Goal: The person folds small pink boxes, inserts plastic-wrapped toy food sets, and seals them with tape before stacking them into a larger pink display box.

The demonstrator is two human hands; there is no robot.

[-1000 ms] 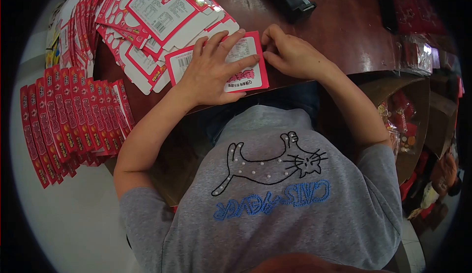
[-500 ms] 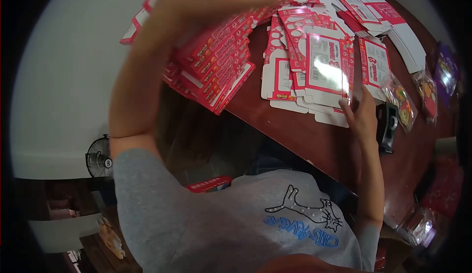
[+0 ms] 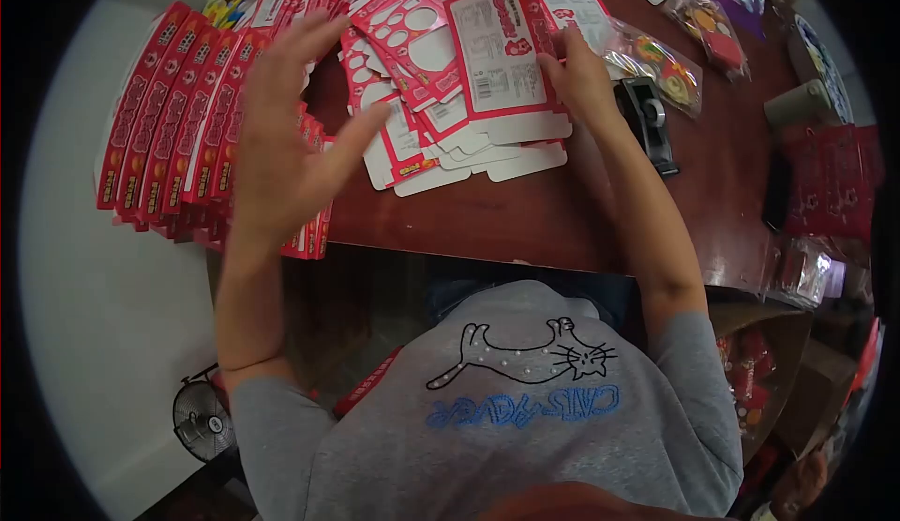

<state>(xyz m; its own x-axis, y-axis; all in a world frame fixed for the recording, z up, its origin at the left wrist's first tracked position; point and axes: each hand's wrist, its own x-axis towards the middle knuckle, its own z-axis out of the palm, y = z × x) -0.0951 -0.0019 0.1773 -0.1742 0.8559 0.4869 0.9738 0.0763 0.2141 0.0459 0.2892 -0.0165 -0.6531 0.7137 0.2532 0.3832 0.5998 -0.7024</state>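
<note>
Head view: right hand (image 3: 583, 82) pinches a flat carton (image 3: 495, 52) edgewise, apparently for control; left hand (image 3: 283, 151), released, is spread near boxes (image 3: 155, 118).

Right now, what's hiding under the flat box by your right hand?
Under the flat box, more pink-and-white cartons stick out, some with round holes. The table is beneath them. I can't see what the box's middle covers.

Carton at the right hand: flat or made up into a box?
Flat, not made up: the carton at the right hand looks thin, with its white end flap sticking out unfolded.
</note>
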